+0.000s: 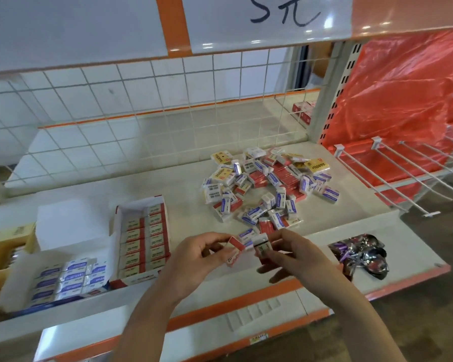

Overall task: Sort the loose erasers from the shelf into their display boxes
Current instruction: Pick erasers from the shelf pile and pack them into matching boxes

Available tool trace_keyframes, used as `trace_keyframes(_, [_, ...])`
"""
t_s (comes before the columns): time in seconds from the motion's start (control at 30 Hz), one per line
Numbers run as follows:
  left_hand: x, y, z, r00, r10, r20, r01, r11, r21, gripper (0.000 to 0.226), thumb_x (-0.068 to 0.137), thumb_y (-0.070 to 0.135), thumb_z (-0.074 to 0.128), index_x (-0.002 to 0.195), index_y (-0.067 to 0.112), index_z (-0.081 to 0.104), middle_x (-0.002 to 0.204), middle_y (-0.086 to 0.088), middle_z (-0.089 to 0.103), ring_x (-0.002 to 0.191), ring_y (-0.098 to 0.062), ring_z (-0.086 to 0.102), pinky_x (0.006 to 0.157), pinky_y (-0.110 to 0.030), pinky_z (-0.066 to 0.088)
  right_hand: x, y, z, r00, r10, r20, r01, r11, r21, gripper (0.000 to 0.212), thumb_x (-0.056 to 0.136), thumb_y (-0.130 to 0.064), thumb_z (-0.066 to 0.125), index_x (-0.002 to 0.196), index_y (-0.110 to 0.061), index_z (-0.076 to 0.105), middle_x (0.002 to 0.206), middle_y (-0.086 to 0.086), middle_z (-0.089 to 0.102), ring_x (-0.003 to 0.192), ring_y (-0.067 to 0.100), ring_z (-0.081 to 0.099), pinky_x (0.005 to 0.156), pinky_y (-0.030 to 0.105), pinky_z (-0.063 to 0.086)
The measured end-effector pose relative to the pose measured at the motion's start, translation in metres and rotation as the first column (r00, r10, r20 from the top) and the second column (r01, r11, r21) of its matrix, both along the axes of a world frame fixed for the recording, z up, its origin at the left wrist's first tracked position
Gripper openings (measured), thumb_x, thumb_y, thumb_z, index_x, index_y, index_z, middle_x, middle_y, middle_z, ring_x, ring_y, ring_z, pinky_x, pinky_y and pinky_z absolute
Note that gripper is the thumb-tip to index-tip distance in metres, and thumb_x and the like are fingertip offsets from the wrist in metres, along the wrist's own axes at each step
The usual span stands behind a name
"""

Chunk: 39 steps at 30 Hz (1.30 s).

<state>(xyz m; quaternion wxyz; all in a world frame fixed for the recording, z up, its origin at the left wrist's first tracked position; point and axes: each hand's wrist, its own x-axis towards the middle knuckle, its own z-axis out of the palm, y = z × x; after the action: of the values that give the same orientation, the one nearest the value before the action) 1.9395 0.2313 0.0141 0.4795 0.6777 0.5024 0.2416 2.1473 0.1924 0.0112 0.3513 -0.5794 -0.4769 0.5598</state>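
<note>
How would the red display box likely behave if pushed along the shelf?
The red display box looks like thin card, so its walls may flex. Nearly full of erasers, it would probably slide rather than tip. Its open front flap could catch.

The yellow box (7, 246) at the far left runs off the picture's edge. Print on the eraser wrappers in the pile (267, 186) is too blurred to read. The right hand (290, 253) hides most of its eraser (261, 248).
</note>
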Motion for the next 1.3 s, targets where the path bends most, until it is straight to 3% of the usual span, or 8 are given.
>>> trace_keyframes(0.13, [-0.018,0.000,0.001,0.998,0.063,-0.028,-0.064,0.998,-0.015,0.012,0.081,0.036,0.067,0.093,0.037,0.067,0.090,0.011,0.072,0.085,-0.005,0.065,0.081,-0.027,0.051,-0.016,0.011,0.002,0.998,0.042,-0.055,-0.043,0.999,-0.003,0.013,0.092,-0.009,0.055,0.104,-0.011,0.057,0.097,0.014,0.064,0.080,0.024,0.070,0.070,0.029,0.057])
trace_keyframes(0.47, [-0.054,0.005,0.015,0.993,0.100,-0.069,-0.098,0.995,0.030,0.008,0.086,0.037,0.062,0.088,0.044,0.063,0.084,0.023,0.069,0.082,0.003,0.062,0.079,-0.024,0.052,-0.058,0.030,0.005,0.967,0.237,0.097,-0.246,0.965,0.095,0.023,0.084,-0.003,0.065,0.104,-0.014,0.059,0.096,0.003,0.067,0.083,0.017,0.069,0.078,0.032,0.057])
trace_keyframes(0.6, [-0.066,0.005,0.022,0.992,0.094,-0.083,-0.091,0.995,0.039,0.010,0.088,0.034,0.061,0.089,0.044,0.060,0.080,0.025,0.064,0.076,0.015,0.057,0.066,-0.006,0.046,-0.074,0.033,0.004,0.950,0.224,0.219,-0.261,0.953,0.155,0.026,0.083,-0.003,0.067,0.104,-0.017,0.061,0.090,0.001,0.068,0.079,0.015,0.068,0.078,0.037,0.057])
trace_keyframes(0.8, [-0.093,0.010,0.025,0.984,0.114,-0.135,-0.109,0.993,0.043,0.011,0.088,0.036,0.060,0.096,0.042,0.063,0.090,0.023,0.065,0.086,0.001,0.062,0.081,-0.024,0.053,-0.099,0.041,0.003,0.865,0.173,0.470,-0.323,0.911,0.258,0.030,0.089,-0.016,0.061,0.116,-0.030,0.057,0.086,-0.015,0.060,0.076,-0.003,0.058,0.072,0.017,0.049])
trace_keyframes(0.9, [-0.108,0.012,0.027,0.982,0.126,-0.144,-0.119,0.991,0.058,0.011,0.087,0.037,0.061,0.088,0.048,0.059,0.090,0.021,0.067,0.084,0.000,0.065,0.082,-0.029,0.055,-0.109,0.048,0.004,0.821,0.133,0.556,-0.341,0.894,0.289,0.034,0.089,-0.022,0.062,0.121,-0.032,0.054,0.087,-0.024,0.054,0.079,-0.008,0.053,0.068,0.010,0.041])
trace_keyframes(1.1, [-0.136,0.015,0.024,0.970,0.170,-0.171,-0.165,0.985,0.044,0.021,0.086,0.042,0.060,0.106,0.038,0.064,0.091,0.019,0.068,0.082,0.000,0.064,0.078,-0.022,0.053,-0.138,0.073,0.017,0.782,0.113,0.613,-0.364,0.881,0.302,0.030,0.089,-0.029,0.061,0.116,-0.026,0.047,0.098,-0.012,0.057,0.087,0.005,0.055,0.065,0.011,0.041])
trace_keyframes(1.2, [-0.149,0.015,0.020,0.963,0.166,-0.213,-0.156,0.986,0.062,0.012,0.086,0.044,0.058,0.097,0.047,0.060,0.089,0.020,0.068,0.082,-0.001,0.064,0.081,-0.030,0.054,-0.154,0.090,0.016,0.742,0.107,0.661,-0.400,0.863,0.310,0.029,0.089,-0.032,0.061,0.111,-0.021,0.047,0.100,-0.008,0.062,0.088,0.008,0.058,0.070,0.021,0.046])
trace_keyframes(1.3, [-0.157,0.014,0.018,0.952,0.165,-0.257,-0.148,0.986,0.082,0.008,0.087,0.044,0.057,0.093,0.050,0.056,0.088,0.021,0.067,0.081,-0.001,0.063,0.079,-0.027,0.053,-0.170,0.107,0.010,0.714,0.087,0.695,-0.436,0.832,0.343,0.027,0.090,-0.031,0.059,0.112,-0.019,0.050,0.098,-0.005,0.060,0.084,0.007,0.055,0.064,0.014,0.041])
